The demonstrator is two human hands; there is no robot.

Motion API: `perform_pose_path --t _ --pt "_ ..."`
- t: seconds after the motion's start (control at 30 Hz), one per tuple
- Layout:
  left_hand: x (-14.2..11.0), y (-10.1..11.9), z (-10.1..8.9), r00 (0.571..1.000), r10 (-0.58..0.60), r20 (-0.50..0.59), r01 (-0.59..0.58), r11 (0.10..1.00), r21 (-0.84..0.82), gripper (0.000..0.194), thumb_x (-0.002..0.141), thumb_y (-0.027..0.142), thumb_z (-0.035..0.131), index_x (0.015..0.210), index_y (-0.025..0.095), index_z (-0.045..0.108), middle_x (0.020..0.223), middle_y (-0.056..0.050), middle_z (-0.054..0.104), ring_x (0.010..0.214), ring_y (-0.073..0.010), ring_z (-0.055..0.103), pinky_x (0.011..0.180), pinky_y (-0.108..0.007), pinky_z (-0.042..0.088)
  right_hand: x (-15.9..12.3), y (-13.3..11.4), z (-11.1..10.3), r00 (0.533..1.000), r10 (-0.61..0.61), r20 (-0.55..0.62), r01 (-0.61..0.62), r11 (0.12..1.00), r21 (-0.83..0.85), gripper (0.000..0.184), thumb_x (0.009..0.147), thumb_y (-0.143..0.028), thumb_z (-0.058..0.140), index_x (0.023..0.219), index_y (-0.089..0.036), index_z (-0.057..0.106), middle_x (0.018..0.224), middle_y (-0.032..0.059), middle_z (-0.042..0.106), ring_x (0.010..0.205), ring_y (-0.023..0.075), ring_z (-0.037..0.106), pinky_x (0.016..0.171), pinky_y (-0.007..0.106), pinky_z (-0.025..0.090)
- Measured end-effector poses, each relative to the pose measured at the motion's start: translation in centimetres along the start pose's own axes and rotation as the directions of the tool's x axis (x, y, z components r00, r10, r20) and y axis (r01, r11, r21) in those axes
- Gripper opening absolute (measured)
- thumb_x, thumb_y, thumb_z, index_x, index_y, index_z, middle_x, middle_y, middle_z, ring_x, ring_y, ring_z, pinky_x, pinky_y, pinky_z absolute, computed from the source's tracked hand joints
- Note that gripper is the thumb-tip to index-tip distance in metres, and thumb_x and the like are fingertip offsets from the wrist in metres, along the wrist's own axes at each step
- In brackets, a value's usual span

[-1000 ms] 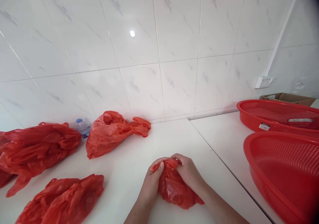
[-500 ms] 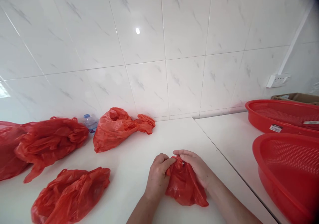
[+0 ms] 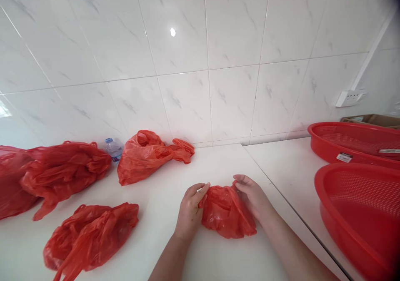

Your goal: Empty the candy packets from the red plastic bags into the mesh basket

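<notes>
Between my two hands a small red plastic bag (image 3: 227, 212) rests on the white table, its upper edge spread apart. My left hand (image 3: 192, 208) is closed on the bag's left edge, thumb on top and fingers curled. At the other side my right hand (image 3: 252, 195) pinches the upper right edge between thumb and fingers. What lies inside the bag, if anything, cannot be seen.
Another red bag (image 3: 93, 237) lies at the front left. Behind it are a bulky red bag (image 3: 67, 168), a bottle with a blue cap (image 3: 113, 148) and a knotted red bag (image 3: 143, 158). Red plastic baskets (image 3: 325, 189) stand on the right, a cardboard box (image 3: 371, 118) behind them.
My hands have moved apart, pulling the bag's gathered top wider. The bag looks lower and broader than before. The view has tilted slightly downward.
</notes>
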State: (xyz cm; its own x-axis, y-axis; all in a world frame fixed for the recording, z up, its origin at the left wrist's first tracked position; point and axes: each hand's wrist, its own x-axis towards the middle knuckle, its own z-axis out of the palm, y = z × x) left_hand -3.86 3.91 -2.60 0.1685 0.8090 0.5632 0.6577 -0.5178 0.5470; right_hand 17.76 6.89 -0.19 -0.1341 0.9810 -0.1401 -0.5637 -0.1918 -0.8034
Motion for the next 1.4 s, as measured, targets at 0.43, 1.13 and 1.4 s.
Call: perform_pose_path --t 0.43,1.13,1.4 --pt "0.7 0.1 -1.9 0.879 -0.464 0.111 0.473 0.819 -0.323 0.049 0.083 0.044 0.053 0.128 0.025 0.051 0.113 -0.005 0.062 0.106 -0.0198 0.057 0.094 -0.034 0.043 1.1 0.2 -1.2 0.995 -0.091 -0.041 0.082 0.980 -0.184 0.033 0.065 -0.034 0.072 0.094 -0.022 0.060 0.082 0.0013 0.064 0.075 0.0176 0.061 0.068 0.031 0.048" --pt "-3.9 4.0 -0.9 0.869 -0.489 -0.073 0.494 0.858 0.138 0.054 0.079 0.037 0.055 0.131 0.025 0.046 0.135 -0.004 0.049 0.123 -0.0228 0.044 0.106 -0.038 0.033 0.4 2.2 -0.2 0.972 -0.171 0.161 0.224 0.462 -0.858 0.053 0.072 -0.059 0.054 0.112 -0.024 0.056 0.091 0.0033 0.063 0.077 0.0195 0.061 0.068 0.032 0.048" --pt "-7.1 5.4 -1.0 0.837 -0.543 0.074 0.431 0.735 0.524 0.062 0.087 0.055 0.034 0.138 0.020 0.034 0.150 -0.010 0.025 0.138 -0.0275 0.020 0.111 -0.047 0.017 0.0 2.7 -0.6 0.954 -0.236 0.186 0.272 0.410 -0.871 0.053 0.071 -0.058 0.055 0.109 -0.022 0.058 0.093 0.0065 0.064 0.077 0.0214 0.061 0.068 0.034 0.047"
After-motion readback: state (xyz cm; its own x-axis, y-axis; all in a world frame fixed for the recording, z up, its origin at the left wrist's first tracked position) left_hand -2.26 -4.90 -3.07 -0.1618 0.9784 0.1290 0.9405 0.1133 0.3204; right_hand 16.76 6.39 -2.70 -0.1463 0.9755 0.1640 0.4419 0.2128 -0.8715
